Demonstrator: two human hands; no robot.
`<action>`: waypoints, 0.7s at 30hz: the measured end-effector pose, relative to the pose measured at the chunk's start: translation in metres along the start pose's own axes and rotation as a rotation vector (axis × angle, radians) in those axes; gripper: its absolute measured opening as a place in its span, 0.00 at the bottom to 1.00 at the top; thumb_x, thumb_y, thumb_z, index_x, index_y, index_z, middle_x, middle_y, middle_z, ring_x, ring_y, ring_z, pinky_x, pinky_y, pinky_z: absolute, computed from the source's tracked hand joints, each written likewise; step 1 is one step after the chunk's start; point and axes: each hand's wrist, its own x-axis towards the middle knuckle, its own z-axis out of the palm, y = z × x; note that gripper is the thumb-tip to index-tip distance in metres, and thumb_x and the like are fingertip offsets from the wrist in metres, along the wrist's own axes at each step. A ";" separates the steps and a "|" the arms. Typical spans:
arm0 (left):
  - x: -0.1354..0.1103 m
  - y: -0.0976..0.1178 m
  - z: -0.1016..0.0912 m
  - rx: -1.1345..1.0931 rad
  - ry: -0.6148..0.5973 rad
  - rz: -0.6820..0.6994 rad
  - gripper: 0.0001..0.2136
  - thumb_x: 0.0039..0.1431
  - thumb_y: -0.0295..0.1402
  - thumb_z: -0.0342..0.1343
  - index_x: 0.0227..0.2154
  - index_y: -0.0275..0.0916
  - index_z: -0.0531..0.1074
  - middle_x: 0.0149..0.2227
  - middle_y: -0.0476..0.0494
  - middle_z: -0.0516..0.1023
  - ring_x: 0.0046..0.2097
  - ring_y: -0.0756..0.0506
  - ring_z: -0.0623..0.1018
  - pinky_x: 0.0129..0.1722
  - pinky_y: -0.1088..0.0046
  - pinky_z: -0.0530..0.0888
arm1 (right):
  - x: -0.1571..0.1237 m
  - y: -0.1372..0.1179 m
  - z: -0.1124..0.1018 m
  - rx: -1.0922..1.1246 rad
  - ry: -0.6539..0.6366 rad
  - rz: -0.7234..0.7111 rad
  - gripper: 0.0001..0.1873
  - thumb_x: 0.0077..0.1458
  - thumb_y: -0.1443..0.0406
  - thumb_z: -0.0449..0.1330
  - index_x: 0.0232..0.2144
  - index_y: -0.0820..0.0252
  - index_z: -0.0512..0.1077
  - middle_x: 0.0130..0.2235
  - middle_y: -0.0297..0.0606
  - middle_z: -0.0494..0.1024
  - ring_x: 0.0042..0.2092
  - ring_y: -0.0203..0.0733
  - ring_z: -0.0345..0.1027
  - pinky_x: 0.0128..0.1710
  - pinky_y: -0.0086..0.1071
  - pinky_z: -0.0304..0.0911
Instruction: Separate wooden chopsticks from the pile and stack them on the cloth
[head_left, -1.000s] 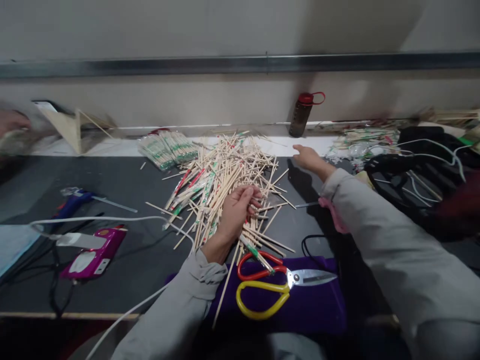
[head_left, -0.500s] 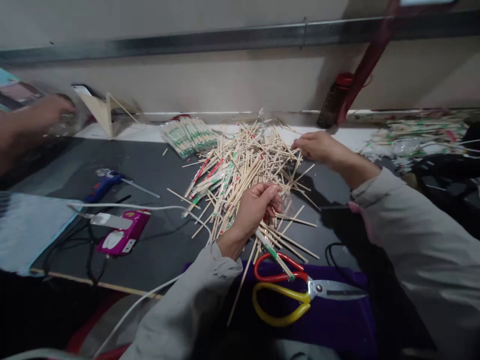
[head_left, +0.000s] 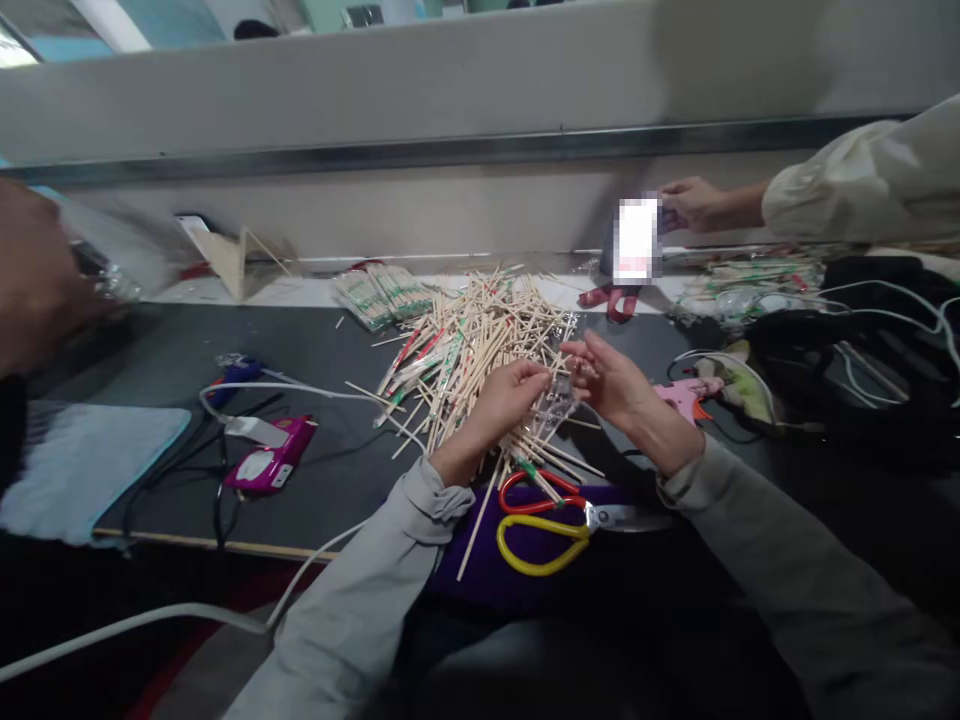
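A big loose pile of wooden chopsticks [head_left: 480,335], some in printed sleeves, lies on the dark table [head_left: 150,330]. My left hand [head_left: 508,398] is closed round a bunch of chopsticks at the pile's near edge. My right hand [head_left: 609,378] meets it from the right, fingers pinching a clear plastic wrapper [head_left: 561,395] between the two hands. Scissors [head_left: 559,520] with red and yellow handles lie just below my hands on a purple cloth [head_left: 487,570].
Packs of wrapped chopsticks [head_left: 382,293] sit behind the pile. A pink glue gun [head_left: 686,395] and dark cables [head_left: 840,350] lie right. A magenta device [head_left: 270,465] and white cable lie left. Another person's hand [head_left: 694,203] reaches in at upper right; another blurred hand [head_left: 37,280] is at the far left.
My right hand came back from the far side of the pile to meet my left hand, now pinching the clear wrapper. Another person's hand has appeared where the bottle stood.
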 end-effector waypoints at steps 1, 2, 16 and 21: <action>-0.002 0.001 0.000 0.051 -0.036 0.028 0.10 0.54 0.39 0.57 0.27 0.37 0.73 0.21 0.53 0.67 0.23 0.52 0.64 0.25 0.77 0.61 | -0.002 -0.001 -0.001 -0.084 -0.016 -0.036 0.19 0.44 0.53 0.68 0.32 0.61 0.72 0.21 0.26 0.60 0.20 0.27 0.49 0.16 0.23 0.44; -0.003 0.002 0.001 0.097 -0.076 0.060 0.11 0.55 0.41 0.56 0.26 0.37 0.73 0.22 0.52 0.68 0.24 0.52 0.65 0.26 0.76 0.61 | -0.004 -0.002 -0.001 -0.166 -0.024 -0.069 0.18 0.43 0.55 0.68 0.31 0.62 0.72 0.20 0.24 0.58 0.18 0.26 0.45 0.16 0.23 0.40; -0.014 0.005 0.013 -0.218 -0.221 0.010 0.11 0.55 0.35 0.55 0.41 0.38 0.68 0.30 0.50 0.74 0.27 0.52 0.73 0.31 0.75 0.71 | -0.013 0.010 -0.016 -0.204 0.004 -0.039 0.14 0.47 0.57 0.63 0.25 0.61 0.66 0.20 0.25 0.57 0.18 0.24 0.45 0.16 0.22 0.37; -0.015 0.008 0.010 -0.325 -0.114 -0.089 0.14 0.53 0.37 0.59 0.40 0.38 0.66 0.21 0.56 0.67 0.18 0.55 0.65 0.19 0.80 0.65 | -0.022 0.004 -0.014 0.076 0.022 0.035 0.11 0.51 0.59 0.60 0.29 0.60 0.64 0.21 0.24 0.55 0.18 0.24 0.41 0.16 0.21 0.37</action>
